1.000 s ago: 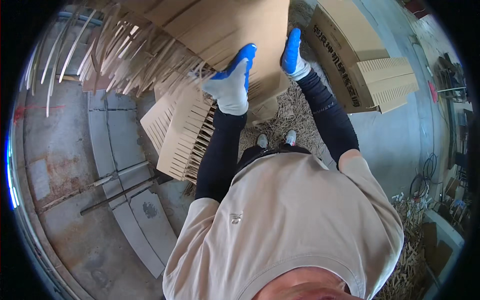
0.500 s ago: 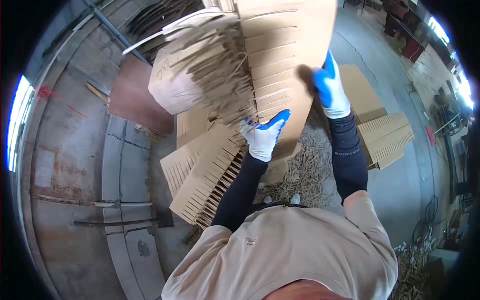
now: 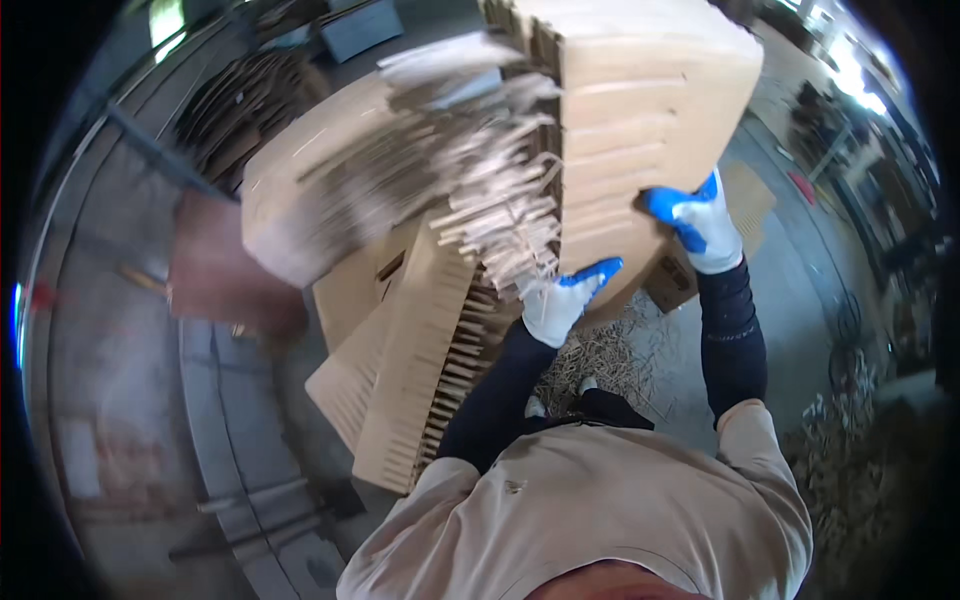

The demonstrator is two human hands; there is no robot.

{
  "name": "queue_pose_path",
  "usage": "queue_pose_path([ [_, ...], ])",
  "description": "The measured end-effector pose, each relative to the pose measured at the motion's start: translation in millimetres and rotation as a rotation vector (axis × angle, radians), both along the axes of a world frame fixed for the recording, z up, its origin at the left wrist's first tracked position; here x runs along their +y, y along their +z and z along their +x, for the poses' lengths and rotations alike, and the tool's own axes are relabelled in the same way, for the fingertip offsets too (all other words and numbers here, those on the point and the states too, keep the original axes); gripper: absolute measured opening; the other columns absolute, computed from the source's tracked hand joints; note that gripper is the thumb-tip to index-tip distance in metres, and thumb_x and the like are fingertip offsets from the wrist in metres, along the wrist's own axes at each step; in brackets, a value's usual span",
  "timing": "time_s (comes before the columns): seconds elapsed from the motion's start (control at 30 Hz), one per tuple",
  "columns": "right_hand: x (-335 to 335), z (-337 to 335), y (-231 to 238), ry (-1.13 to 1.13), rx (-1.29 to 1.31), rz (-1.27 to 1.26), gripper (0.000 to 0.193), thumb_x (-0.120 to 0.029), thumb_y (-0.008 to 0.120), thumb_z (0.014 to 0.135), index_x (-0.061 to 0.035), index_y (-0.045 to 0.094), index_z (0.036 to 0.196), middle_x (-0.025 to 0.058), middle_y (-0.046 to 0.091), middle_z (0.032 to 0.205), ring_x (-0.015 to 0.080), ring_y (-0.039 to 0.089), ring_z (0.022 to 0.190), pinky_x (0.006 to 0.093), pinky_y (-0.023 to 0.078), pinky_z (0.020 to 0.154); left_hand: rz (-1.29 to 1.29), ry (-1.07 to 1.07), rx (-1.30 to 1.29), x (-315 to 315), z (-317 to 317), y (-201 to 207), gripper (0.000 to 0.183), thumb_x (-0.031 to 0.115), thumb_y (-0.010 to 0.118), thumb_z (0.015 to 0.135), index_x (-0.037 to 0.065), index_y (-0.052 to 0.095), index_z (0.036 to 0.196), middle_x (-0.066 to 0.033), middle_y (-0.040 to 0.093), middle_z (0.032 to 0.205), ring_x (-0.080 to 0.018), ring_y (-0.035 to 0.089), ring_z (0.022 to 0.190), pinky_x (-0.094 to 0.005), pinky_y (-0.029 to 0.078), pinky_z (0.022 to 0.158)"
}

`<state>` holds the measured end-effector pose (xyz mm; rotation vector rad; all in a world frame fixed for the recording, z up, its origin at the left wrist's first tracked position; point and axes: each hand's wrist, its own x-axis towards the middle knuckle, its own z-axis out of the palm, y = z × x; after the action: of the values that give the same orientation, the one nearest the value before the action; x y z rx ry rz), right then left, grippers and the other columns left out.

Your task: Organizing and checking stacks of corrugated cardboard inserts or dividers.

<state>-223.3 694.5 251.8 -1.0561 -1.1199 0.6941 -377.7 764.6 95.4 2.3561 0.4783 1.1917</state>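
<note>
A thick cardboard stack (image 3: 615, 165), its face crossed by rows of slits, is positioned ahead of the body, with both gloved hands placed against it. Its lower left corner is touched by the left hand (image 3: 553, 310); the blue thumb is laid over the face, apart from the other fingers, which are hidden among strips, so whether they are clamped cannot be told. The right edge is met by the right hand (image 3: 712, 235), its thumb spread from the fingers and set on the face; how far the edge is gripped cannot be told either. Cardboard strips (image 3: 500, 200) (partly blurred) are bunched along the stack's left side. Just beside the left forearm, a second slotted stack (image 3: 415, 365) is seen, tilted. Farther left, a red-brown board (image 3: 225, 260) is placed near a bulky cardboard block (image 3: 285, 215). Near the shoes, the floor is strewn with scraps (image 3: 615, 365).
</note>
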Motion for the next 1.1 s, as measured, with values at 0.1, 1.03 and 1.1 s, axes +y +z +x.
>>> queue_pose_path([
  [0.1, -50, 6, -16, -0.142, 0.038, 0.063, 0.058, -0.006, 0.074, 0.067, 0.0052, 0.054, 0.120, 0.0107, 0.066, 0.107, 0.0183, 0.064, 0.096, 0.0314, 0.052, 0.086, -0.198, -0.191, -0.066, -31, 18, -13, 0.029, 0.019, 0.070, 0.084, 0.005, 0.067, 0.109, -0.0063, 0.071, 0.100, -0.0173, 0.069, 0.087, -0.0287, 0.054, 0.077],
  [1.03, -239, 37, -187, -1.063, -0.566, -0.043, 0.085, -0.033, 0.089, 0.055, -0.0008, 0.050, 0.123, 0.0158, 0.060, 0.108, 0.0319, 0.061, 0.099, 0.0380, 0.050, 0.084, 0.243, 0.086, 0.112, -211, 106, 103, 0.092, 0.044, 0.081, 0.064, 0.000, 0.042, 0.135, -0.0239, 0.040, 0.134, -0.0447, 0.033, 0.128, -0.0556, 0.029, 0.105],
  [1.1, -242, 36, -192, -1.024, -0.565, -0.030, 0.085, -0.035, 0.090, 0.054, -0.0013, 0.051, 0.122, 0.0161, 0.060, 0.109, 0.0317, 0.061, 0.099, 0.0381, 0.050, 0.084, 0.233, 0.062, 0.150, -209, 114, 89, 0.085, 0.043, 0.080, 0.065, 0.004, 0.046, 0.133, -0.0215, 0.042, 0.134, -0.0425, 0.036, 0.127, -0.0543, 0.031, 0.104],
])
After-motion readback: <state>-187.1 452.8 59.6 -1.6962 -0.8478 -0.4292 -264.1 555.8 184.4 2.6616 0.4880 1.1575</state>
